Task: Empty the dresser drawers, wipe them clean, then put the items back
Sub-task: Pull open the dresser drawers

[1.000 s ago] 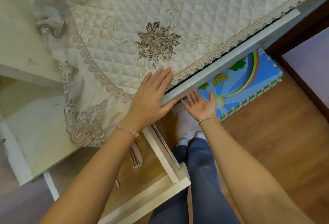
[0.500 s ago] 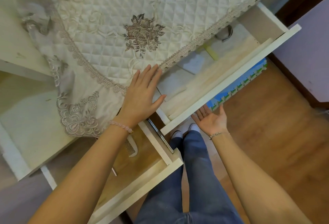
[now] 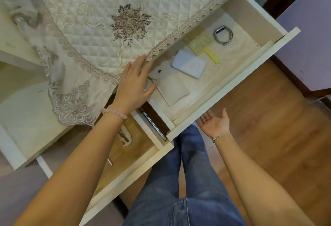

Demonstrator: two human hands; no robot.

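The upper white drawer stands pulled far out from under the dresser top. Inside lie a beige snap pouch, a white flat case, a yellow hand mirror with purple dots and a grey wristband. My left hand lies flat with straight fingers on the dresser edge, its fingertips over the pouch's corner. My right hand is palm up under the drawer front, fingers straight and partly hidden by it. A lower drawer is also open, with a white comb in it.
A quilted cream cloth with lace trim covers the dresser top and hangs over its front. A small metal object lies in the lower drawer. My jeans-clad legs stand close to both drawers. Wooden floor stretches to the right.
The upper drawer has slid out from nearly closed to wide open, uncovering its contents. My right hand stayed under its front edge and moved back with it. My left hand kept resting on the dresser edge.
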